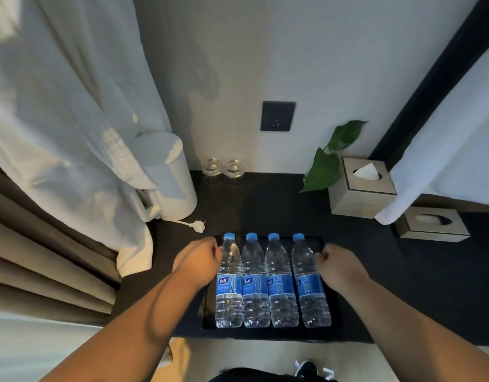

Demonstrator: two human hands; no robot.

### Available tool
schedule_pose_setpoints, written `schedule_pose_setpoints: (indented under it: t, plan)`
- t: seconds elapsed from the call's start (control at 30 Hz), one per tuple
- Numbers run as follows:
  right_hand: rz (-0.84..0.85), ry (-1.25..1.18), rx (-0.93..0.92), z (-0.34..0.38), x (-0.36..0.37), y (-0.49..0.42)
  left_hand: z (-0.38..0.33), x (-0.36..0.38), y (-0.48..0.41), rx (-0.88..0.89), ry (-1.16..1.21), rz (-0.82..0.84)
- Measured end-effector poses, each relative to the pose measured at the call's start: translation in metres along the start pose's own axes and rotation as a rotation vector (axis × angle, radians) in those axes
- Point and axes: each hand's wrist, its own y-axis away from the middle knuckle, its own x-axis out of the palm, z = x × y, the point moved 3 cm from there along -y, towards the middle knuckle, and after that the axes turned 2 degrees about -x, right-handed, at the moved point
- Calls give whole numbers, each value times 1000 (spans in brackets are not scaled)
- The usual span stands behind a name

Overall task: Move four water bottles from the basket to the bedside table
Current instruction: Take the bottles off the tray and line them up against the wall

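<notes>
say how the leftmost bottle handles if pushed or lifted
The leftmost bottle looks full, so probably heavy for its size. Round and seemingly lying flat in the tray, it may roll if nudged. Thin ribbed plastic probably flexes.

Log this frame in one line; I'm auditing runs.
bottles: four upright in tray; left hand: at leftmost bottle; right hand: at rightmost bottle; grips: unclear

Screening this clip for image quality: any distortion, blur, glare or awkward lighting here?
Head view: strong wide-angle bending, so straight edges such as the dark wall trim slant; dim, bluish light with a soft shadow on the wall above the socket; the bottles are sharp, labels readable, with small highlights; the white fabric blurs towards the top left corner.
</notes>
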Motion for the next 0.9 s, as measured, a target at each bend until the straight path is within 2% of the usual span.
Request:
schedule_pose_setpoints:
  t: [0.13,0.4,0.63,0.77,0.9]
  plan:
    - [17,36,-75,31,-3,-8,-15,5,-11,-31,-45,98]
    - [119,93,-297,99,12,-35,-30,9,-26,-111,-68,75]
    - [224,222,-455,128,24,-55,-31,10,-36,-269,-42,174]
    - [157,185,-505,141,28,-61,-29,17,-39,-375,9,175]
    - [208,269,-475,157,38,-65,-31,21,-44,-370,-3,206]
